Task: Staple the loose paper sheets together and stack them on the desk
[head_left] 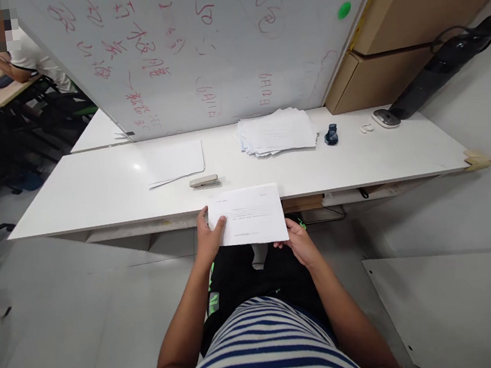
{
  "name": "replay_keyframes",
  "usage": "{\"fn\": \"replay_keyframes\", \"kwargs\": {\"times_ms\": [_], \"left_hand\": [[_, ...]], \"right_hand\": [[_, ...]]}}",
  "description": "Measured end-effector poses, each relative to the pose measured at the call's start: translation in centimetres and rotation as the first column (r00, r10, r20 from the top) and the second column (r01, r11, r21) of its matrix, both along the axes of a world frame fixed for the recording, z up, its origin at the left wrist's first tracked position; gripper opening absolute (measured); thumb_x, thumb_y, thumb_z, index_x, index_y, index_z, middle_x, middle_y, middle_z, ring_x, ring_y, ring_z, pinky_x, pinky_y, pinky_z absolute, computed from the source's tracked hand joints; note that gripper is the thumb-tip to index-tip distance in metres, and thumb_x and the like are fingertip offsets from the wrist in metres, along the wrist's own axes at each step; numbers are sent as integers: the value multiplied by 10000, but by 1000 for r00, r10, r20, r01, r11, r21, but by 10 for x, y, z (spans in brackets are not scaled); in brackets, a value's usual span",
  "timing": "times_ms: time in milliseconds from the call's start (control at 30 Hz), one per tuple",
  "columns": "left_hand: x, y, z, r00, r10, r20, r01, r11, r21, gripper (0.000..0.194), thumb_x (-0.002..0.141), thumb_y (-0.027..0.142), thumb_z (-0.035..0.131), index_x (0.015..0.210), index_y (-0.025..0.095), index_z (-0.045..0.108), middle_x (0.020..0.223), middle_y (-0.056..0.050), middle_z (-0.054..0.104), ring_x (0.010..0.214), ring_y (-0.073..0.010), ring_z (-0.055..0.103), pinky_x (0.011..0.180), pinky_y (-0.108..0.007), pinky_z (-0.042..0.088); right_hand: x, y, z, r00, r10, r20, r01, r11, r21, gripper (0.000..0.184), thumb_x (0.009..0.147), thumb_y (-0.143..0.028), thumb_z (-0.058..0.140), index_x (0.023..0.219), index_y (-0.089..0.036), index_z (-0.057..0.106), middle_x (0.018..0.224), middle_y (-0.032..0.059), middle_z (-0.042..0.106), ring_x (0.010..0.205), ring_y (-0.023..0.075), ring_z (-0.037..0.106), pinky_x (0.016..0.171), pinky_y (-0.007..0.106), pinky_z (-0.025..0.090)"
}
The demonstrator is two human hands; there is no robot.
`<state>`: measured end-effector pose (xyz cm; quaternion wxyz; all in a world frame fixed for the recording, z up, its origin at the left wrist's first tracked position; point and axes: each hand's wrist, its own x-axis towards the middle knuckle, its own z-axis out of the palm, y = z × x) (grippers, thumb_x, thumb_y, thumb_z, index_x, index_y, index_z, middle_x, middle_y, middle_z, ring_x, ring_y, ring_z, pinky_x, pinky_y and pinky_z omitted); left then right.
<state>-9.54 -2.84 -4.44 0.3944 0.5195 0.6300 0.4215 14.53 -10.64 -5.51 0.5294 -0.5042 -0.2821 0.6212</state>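
Observation:
Printed paper (249,216) is held between my two hands, just over the desk's front edge; whether it is one sheet or several I cannot tell. My left hand (210,234) grips its left side, thumb on top. At the lower right corner my right hand (300,242) closes on the same paper, its fingers partly underneath. A beige stapler (204,182) lies on the desk beyond my left hand. Behind the stapler rests a thin set of white sheets (177,161). Farther right is a thicker, uneven stack of papers (277,132).
On the white desk (107,189) are a small dark blue object (331,134), white earbuds (366,128), a mouse (386,118) and a black bottle (441,70). A whiteboard (193,53) and cardboard boxes (380,78) stand at the back. A person (29,61) sits at far left.

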Motion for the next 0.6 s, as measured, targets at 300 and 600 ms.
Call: {"fn": "replay_keyframes", "kwargs": {"times_ms": [300,600], "left_hand": [[6,3,25,932,-118,341,147,987,-59,464,709,443,790,1056,183,624,1109,-83,706,1041,-252,652,912,-376,506],[49,56,60,919,-287,271,212,937,276,228,814,340,672,865,212,490,865,6,601,867,-160,582,808,-282,482]], "right_hand": [[27,37,-2,990,52,133,-62,996,68,544,817,-655,601,1144,-232,703,1195,83,707,1136,265,633,946,400,493],[27,95,79,885,-159,438,-35,915,402,546,768,-510,727,1199,-189,633,1180,92,697,1077,244,631,949,379,481]]}}
